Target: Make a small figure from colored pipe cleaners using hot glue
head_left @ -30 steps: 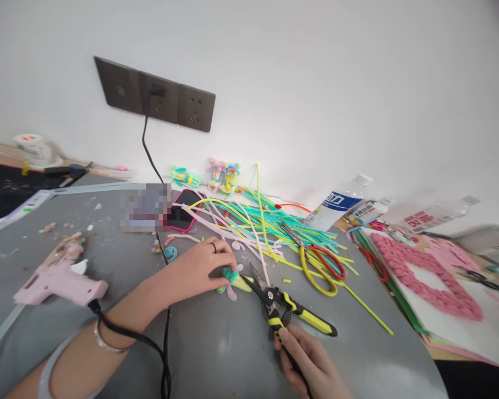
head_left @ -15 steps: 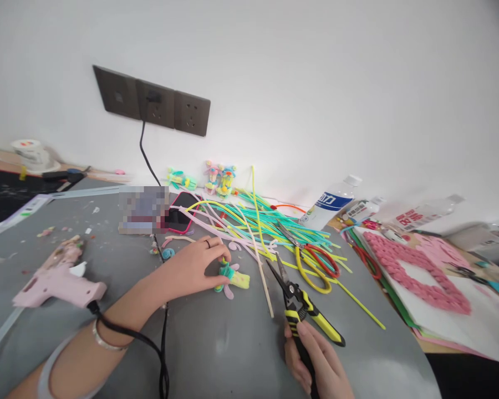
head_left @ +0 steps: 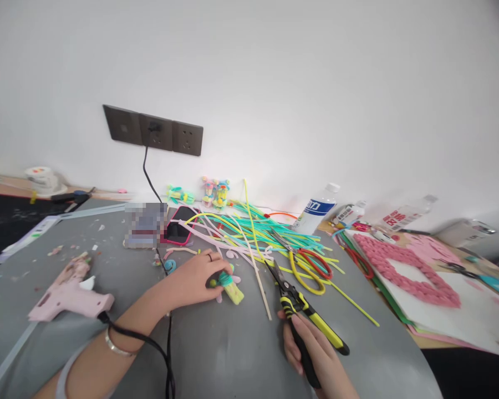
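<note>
- Our right fingers (head_left: 304,328) have moved the yellow-and-black cutters (head_left: 290,293) off the pale stem (head_left: 261,285), to its right.
- The near end we see is now uncovered.
- In our left fingers (head_left: 212,266), the small figure (head_left: 233,292) has turned, yellow end nearer.

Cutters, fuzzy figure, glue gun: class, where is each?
Cutters (head_left: 288,292), head view: on the pivot.
Fuzzy figure (head_left: 233,292), head view: on its yellow part.
Glue gun (head_left: 69,293), head view: on its pink body.

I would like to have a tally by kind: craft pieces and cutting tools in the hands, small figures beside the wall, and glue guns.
Craft piece in the left hand: 1
Cutting tool in the right hand: 1
Small figures beside the wall: 3
Pink glue gun: 1
Total: 6
</note>
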`<action>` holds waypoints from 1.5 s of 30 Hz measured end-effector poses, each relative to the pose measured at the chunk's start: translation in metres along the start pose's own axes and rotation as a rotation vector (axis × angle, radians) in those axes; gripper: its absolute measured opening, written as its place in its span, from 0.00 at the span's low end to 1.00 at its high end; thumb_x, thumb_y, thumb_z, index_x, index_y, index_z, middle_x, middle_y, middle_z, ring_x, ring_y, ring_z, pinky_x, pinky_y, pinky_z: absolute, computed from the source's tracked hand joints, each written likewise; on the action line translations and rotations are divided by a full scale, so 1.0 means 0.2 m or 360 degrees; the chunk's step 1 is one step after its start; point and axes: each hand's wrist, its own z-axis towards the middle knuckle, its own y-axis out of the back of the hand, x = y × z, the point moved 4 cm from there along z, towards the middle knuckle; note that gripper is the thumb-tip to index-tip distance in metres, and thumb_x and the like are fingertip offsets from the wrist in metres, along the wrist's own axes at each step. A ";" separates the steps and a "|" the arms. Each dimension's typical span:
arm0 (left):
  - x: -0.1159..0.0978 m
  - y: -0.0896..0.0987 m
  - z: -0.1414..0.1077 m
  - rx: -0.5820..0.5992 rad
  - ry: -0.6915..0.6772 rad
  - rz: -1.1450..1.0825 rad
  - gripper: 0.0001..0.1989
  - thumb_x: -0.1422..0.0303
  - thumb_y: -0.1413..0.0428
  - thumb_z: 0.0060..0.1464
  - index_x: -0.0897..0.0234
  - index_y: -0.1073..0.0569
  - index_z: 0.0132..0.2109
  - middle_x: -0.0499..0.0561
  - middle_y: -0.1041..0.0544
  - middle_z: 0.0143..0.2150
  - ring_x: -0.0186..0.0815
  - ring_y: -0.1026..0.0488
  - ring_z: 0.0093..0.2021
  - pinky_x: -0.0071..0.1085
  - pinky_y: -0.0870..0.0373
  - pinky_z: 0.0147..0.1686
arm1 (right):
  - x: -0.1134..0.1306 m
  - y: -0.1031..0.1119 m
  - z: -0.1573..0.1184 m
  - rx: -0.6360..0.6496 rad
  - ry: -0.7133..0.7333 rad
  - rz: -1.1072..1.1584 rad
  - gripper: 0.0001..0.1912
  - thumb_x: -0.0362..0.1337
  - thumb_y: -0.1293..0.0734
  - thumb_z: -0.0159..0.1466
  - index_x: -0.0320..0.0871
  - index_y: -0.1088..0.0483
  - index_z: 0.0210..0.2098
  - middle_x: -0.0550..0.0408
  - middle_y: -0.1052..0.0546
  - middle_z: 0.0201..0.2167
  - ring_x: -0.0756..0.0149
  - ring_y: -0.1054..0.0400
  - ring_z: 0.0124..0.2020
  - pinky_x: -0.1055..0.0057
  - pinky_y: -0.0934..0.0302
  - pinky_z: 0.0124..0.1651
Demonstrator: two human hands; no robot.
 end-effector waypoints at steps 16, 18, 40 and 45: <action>0.01 0.08 0.00 -0.0422 -0.0151 -0.0057 0.17 0.79 0.46 0.51 0.58 0.28 0.47 0.51 0.28 0.51 0.40 0.33 0.56 0.37 0.35 0.56 | -0.02 -0.01 -0.01 -0.0014 0.0004 0.0176 0.28 0.57 0.30 0.56 0.39 0.34 0.41 0.65 0.38 0.17 0.74 0.46 0.15 0.75 0.56 0.20; 0.02 0.09 0.00 -0.0445 -0.0122 -0.0053 0.17 0.79 0.47 0.52 0.58 0.28 0.47 0.51 0.28 0.50 0.40 0.33 0.55 0.38 0.35 0.56 | -0.01 -0.02 -0.01 -0.0014 0.0021 0.0204 0.27 0.57 0.29 0.56 0.39 0.33 0.40 0.65 0.39 0.16 0.75 0.47 0.15 0.75 0.56 0.20; 0.07 0.10 0.00 -0.0473 0.0104 -0.0104 0.17 0.77 0.48 0.51 0.58 0.29 0.48 0.52 0.25 0.51 0.41 0.30 0.53 0.38 0.33 0.52 | 0.12 -0.04 0.28 0.0110 0.0096 -0.0374 0.28 0.61 0.34 0.55 0.42 0.38 0.35 0.66 0.34 0.14 0.74 0.41 0.12 0.79 0.55 0.14; 0.10 0.12 0.01 -0.0603 0.0193 -0.0081 0.16 0.77 0.49 0.50 0.59 0.30 0.46 0.52 0.24 0.49 0.41 0.28 0.49 0.38 0.31 0.49 | 0.12 -0.03 0.26 0.0018 0.0140 -0.0253 0.28 0.62 0.34 0.54 0.43 0.37 0.36 0.66 0.35 0.13 0.73 0.42 0.11 0.78 0.56 0.14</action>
